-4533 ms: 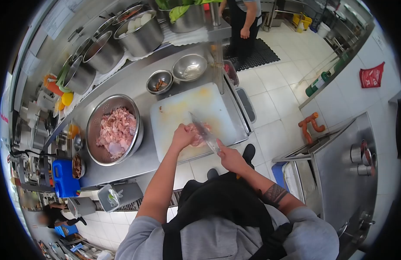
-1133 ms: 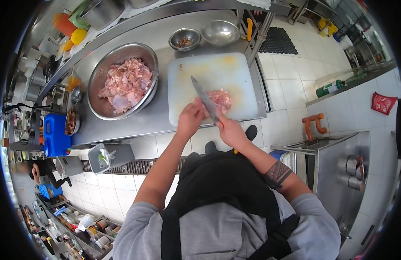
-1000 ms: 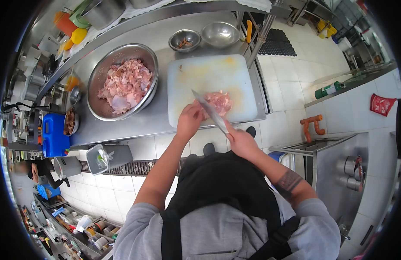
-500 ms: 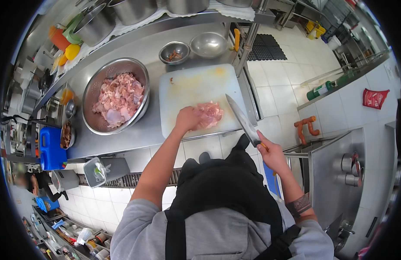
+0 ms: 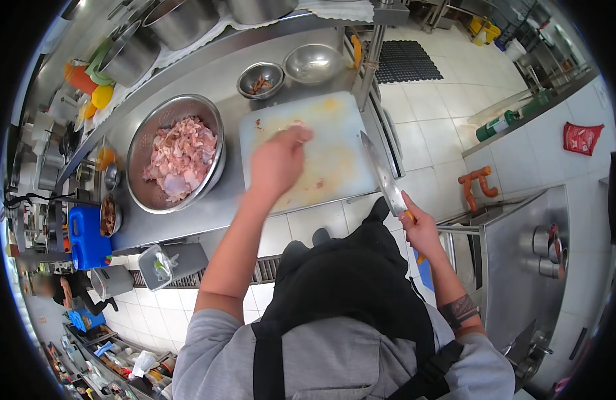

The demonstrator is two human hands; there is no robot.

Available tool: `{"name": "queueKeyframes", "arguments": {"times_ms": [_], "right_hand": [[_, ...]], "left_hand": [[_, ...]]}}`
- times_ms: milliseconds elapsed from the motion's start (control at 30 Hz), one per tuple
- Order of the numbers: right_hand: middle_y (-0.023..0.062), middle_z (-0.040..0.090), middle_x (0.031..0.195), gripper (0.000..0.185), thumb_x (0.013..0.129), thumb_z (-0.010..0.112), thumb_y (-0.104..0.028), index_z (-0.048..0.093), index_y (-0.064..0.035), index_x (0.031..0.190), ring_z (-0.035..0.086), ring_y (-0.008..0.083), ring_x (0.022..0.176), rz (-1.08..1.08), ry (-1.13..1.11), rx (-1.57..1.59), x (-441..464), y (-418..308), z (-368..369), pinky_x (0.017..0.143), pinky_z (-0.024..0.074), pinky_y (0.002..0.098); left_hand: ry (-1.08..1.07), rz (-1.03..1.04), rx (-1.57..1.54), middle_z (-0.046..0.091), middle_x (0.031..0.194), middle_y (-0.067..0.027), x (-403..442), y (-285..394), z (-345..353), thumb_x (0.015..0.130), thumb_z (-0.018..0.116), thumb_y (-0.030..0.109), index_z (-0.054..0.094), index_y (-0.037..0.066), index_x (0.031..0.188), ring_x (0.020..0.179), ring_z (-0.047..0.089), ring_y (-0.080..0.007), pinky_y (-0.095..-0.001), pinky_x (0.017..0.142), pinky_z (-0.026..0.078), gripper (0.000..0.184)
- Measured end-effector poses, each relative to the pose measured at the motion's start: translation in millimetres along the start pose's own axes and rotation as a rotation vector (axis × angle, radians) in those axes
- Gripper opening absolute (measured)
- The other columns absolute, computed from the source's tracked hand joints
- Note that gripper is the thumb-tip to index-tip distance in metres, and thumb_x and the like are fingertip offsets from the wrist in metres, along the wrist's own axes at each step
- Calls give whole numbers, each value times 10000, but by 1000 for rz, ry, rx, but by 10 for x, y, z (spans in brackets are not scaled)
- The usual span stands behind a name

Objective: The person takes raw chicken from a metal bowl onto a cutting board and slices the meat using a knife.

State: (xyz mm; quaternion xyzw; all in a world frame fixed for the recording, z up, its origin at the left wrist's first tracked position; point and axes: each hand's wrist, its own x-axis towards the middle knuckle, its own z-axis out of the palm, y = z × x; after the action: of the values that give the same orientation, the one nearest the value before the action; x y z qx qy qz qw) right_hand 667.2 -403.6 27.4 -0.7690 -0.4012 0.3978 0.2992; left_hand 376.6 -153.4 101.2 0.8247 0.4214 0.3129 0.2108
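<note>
The right hand [image 5: 420, 227] was wrapped around the yellow-orange handle of a long, pointed steel kitchen knife [image 5: 382, 175], whose blade slanted along the right edge of a white, stained plastic cutting board [image 5: 344, 143]. The knife seemed stiff and easily managed one-handed; its handle was the only sensible place to grasp it, with the edge kept away from the other hand.

The left hand [image 5: 278, 160], blurred, was above the board with its fingers curled. Pale pink raw meat [image 5: 298, 125] showed at the fingertips, but I could not tell whether they gripped it or merely touched it. Small pinkish scraps [image 5: 319, 183] lay nearer the board's front edge.

On the stainless-steel bench [image 5: 231, 203], just left of the board, a wide, perforated metal colander [image 5: 142, 143] held a heap of raw pink meat pieces [image 5: 181, 160]. Such meat would probably have been soft, floppy and slippery, each piece light but the full load heavy: pieces best gathered under cupped fingers, the colander taken by opposite sides of its rim.
</note>
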Motion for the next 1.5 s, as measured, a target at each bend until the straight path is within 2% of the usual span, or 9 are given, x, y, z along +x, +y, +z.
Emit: {"name": "queueKeyframes", "arguments": {"times_ms": [167, 267, 333, 533, 700, 933, 1100, 1267, 1500], "right_hand": [[-49, 473, 685, 582, 1067, 644, -143, 505, -257, 1620, 438, 54, 507, -97, 16, 37, 67, 59, 79, 484, 427, 274], [177, 735, 920, 561, 1037, 664, -174, 533, -162, 1583, 651, 216, 770, 32, -12, -13, 44, -37, 94, 814, 540, 342], [213, 757, 997, 521, 1031, 669, -199, 572, -108, 1535, 718, 277, 847, 12, 59, -17, 17, 3, 140, 833, 554, 373], [259, 746, 976, 388, 1028, 667, -256, 666, -5, 1324, 749, 380, 908, 65, 47, -64, 30, -51, 245, 819, 562, 433], [232, 733, 896, 364, 1033, 663, -243, 668, 4, 1300, 732, 373, 817, -3, 65, -8, 96, 1, 298, 766, 562, 440], [41, 625, 728, 357, 1054, 638, -229, 652, -29, 1349, 596, 115, 518, 108, 70, 225, 134, -68, 180, 455, 494, 313], [35, 614, 719, 342, 1052, 647, -237, 651, -25, 1321, 588, 119, 520, 149, 60, 251, 196, -73, 172, 459, 493, 308], [67, 631, 716, 290, 1049, 653, -254, 630, -19, 1218, 612, 135, 518, 110, -9, 180, 190, -158, 215, 453, 494, 328], [342, 675, 831, 229, 998, 586, -157, 471, 27, 1073, 662, 560, 853, -206, -108, -377, 213, -474, 508, 789, 525, 644]], "left_hand": [[-344, 8, 154, 741, 1137, -190, -578, -186, 1304, 959, 579, 147, 690, 116, 1223, 1043, 730, -401, -511, 892, 588, 288], [-83, 196, 69, 736, 1098, -220, -718, -179, 1510, 948, 613, 181, 686, 108, 1202, 972, 719, -440, -555, 866, 573, 275], [-515, -227, -7, 701, 1222, -245, -426, -188, 1210, 937, 649, 216, 680, 71, 1243, 1125, 680, -436, -548, 937, 548, 340], [219, 113, 406, 736, 1112, -234, -81, -1193, 1512, 870, 748, 328, 736, 28, 1070, 1021, 698, -422, -523, 894, 560, 360], [-423, -210, -30, 767, 1047, -200, 176, -1015, 1418, 773, 835, 291, 756, 7, 1054, 857, 733, -379, -453, 799, 592, 407], [-395, -623, -874, 748, 1120, -152, 172, -129, 726, 902, 767, 159, 693, -53, 1172, 930, 738, -243, -386, 835, 610, 351], [-174, -742, -1310, 723, 1110, -151, -127, -165, 345, 900, 794, 158, 648, -52, 1246, 948, 720, -198, -334, 816, 589, 430], [-5, -557, -102, 711, 1164, -185, -785, -972, 517, 904, 735, 82, 665, -38, 1197, 1039, 708, -303, -412, 904, 577, 324], [-25, -24, -81, 713, 1144, -133, -599, -618, 1110, 875, 707, 104, 739, 49, 1064, 1136, 654, -359, -461, 940, 560, 200]]}}
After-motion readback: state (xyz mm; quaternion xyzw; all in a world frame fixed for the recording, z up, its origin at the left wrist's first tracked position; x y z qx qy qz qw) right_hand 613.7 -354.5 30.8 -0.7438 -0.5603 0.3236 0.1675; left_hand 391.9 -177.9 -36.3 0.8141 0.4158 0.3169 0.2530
